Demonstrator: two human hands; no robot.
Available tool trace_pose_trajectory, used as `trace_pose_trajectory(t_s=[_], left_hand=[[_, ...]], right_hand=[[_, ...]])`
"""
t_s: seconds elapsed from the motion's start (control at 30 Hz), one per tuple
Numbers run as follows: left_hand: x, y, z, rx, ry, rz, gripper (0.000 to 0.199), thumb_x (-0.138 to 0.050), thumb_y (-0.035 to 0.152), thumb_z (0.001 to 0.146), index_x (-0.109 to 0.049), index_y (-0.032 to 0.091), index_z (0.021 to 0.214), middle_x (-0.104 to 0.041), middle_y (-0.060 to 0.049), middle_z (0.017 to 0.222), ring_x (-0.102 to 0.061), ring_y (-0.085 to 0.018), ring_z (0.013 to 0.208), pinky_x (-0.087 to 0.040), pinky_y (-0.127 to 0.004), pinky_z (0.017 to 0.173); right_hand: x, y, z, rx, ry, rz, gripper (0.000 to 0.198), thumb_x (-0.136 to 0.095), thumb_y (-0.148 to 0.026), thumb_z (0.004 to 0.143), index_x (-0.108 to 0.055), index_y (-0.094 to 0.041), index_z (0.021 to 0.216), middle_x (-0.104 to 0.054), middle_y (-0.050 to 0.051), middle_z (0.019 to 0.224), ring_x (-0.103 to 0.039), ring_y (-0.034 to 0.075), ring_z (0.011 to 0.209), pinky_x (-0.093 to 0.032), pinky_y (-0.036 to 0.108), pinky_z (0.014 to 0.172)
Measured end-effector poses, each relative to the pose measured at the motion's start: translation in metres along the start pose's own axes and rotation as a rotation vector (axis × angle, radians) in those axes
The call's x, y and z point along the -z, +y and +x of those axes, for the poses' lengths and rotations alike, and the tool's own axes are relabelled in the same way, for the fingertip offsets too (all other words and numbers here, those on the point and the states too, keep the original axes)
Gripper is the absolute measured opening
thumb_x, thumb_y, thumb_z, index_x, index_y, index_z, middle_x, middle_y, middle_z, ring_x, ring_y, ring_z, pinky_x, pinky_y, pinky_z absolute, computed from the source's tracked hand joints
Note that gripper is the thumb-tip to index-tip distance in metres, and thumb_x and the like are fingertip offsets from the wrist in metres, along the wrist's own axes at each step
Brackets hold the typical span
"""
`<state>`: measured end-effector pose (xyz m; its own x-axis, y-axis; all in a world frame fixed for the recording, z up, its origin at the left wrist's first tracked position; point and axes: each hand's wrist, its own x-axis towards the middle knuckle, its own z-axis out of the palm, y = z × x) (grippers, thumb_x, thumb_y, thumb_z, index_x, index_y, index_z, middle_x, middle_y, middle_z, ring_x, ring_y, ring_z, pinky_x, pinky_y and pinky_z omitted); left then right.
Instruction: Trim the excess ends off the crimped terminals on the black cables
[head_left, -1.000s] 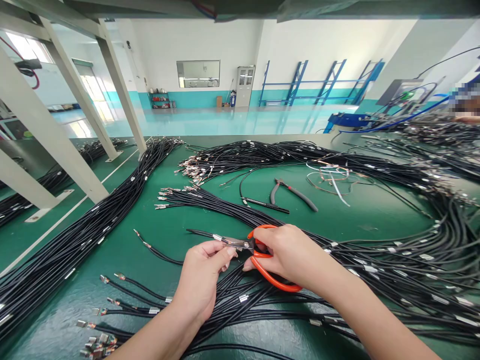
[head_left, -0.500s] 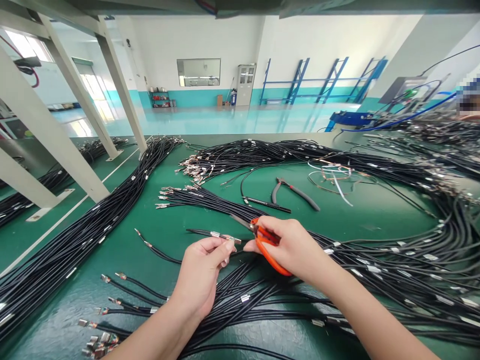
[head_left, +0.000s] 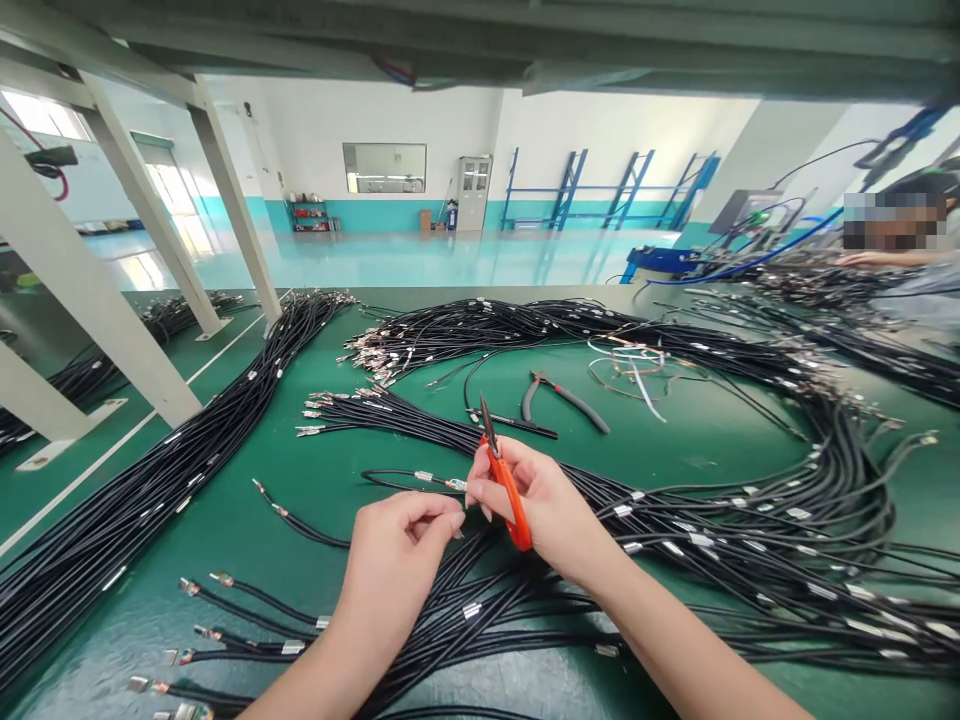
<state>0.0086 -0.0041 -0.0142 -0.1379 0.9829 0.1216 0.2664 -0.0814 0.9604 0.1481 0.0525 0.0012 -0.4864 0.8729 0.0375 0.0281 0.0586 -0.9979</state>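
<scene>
Orange-handled scissors rest in my right hand, their blades pointing up and away. The thumb and a fingertip of that hand also pinch a black cable at its crimped metal end. My left hand is just below and to the left, thumb against forefinger; whatever lies between them is too small to make out. Under both hands runs a spread of black cables with white labels. Their metal terminals point left.
Dark-gripped cutting pliers lie beyond my hands beside a black pen-like tool. Large cable bundles cross the green table left and right. White frame posts stand at left. A person works at the far right.
My right hand has turned the scissors upright and taken the cable's end in its fingertips. My left hand has let go of that cable and moved slightly down. The view has tilted up.
</scene>
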Motion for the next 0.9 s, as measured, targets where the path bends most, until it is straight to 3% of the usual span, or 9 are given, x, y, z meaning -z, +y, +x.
trace_pose_trajectory(t_s=[0.1,0.2,0.3,0.53,0.7,0.9], left_hand=[[0.009,0.002,0.001,-0.469,0.126,0.31,0.018,-0.057,0.017,0.074,-0.068,0.023,0.086,-0.065,-0.005,0.085,-0.055,-0.02,0.082,-0.041,-0.031,0.075],[0.016,-0.003,0.005,-0.623,0.044,0.451,0.023,-0.053,0.016,0.077,-0.065,0.025,0.094,-0.065,-0.005,0.09,-0.054,-0.021,0.087,-0.041,-0.032,0.078],[0.017,-0.008,0.009,-0.574,-0.025,0.421,0.019,-0.051,0.018,0.079,-0.066,0.024,0.088,-0.067,-0.003,0.083,-0.058,-0.016,0.075,-0.044,-0.026,0.069],[0.01,-0.002,0.007,-0.353,0.048,0.253,0.009,-0.061,0.02,0.071,-0.069,0.022,0.068,-0.066,-0.003,0.065,-0.057,-0.015,0.055,-0.042,-0.022,0.051],[0.008,-0.002,0.005,-0.349,0.029,0.188,0.016,-0.058,0.019,0.073,-0.07,0.024,0.082,-0.067,-0.004,0.073,-0.059,-0.017,0.065,-0.044,-0.024,0.06],[0.007,-0.002,0.004,-0.278,0.041,0.211,0.011,-0.06,0.02,0.071,-0.069,0.022,0.066,-0.065,-0.002,0.063,-0.055,-0.014,0.052,-0.041,-0.023,0.05]], right_hand=[[0.0,-0.003,-0.002,0.032,-0.016,0.017,0.018,-0.061,-0.024,0.069,-0.044,-0.018,0.071,-0.05,-0.006,0.06,-0.042,0.007,0.051,-0.032,0.02,0.049],[-0.002,-0.004,-0.004,0.052,-0.058,0.03,0.017,-0.061,-0.022,0.069,-0.045,-0.017,0.07,-0.05,-0.005,0.061,-0.042,0.007,0.054,-0.033,0.02,0.052],[-0.003,-0.003,-0.006,0.077,-0.088,0.025,0.016,-0.061,-0.021,0.069,-0.046,-0.017,0.071,-0.05,-0.005,0.063,-0.043,0.008,0.056,-0.034,0.02,0.055],[-0.001,-0.005,-0.004,0.11,-0.063,-0.015,0.014,-0.059,-0.021,0.071,-0.045,-0.017,0.07,-0.048,-0.005,0.063,-0.043,0.008,0.057,-0.035,0.022,0.057],[0.0,-0.004,-0.004,0.105,-0.071,-0.017,0.012,-0.058,-0.019,0.072,-0.046,-0.017,0.072,-0.05,-0.004,0.065,-0.043,0.008,0.057,-0.035,0.021,0.055],[0.0,-0.002,-0.003,0.103,-0.05,0.006,0.014,-0.058,-0.02,0.071,-0.045,-0.018,0.071,-0.049,-0.004,0.064,-0.045,0.009,0.059,-0.036,0.022,0.058]])
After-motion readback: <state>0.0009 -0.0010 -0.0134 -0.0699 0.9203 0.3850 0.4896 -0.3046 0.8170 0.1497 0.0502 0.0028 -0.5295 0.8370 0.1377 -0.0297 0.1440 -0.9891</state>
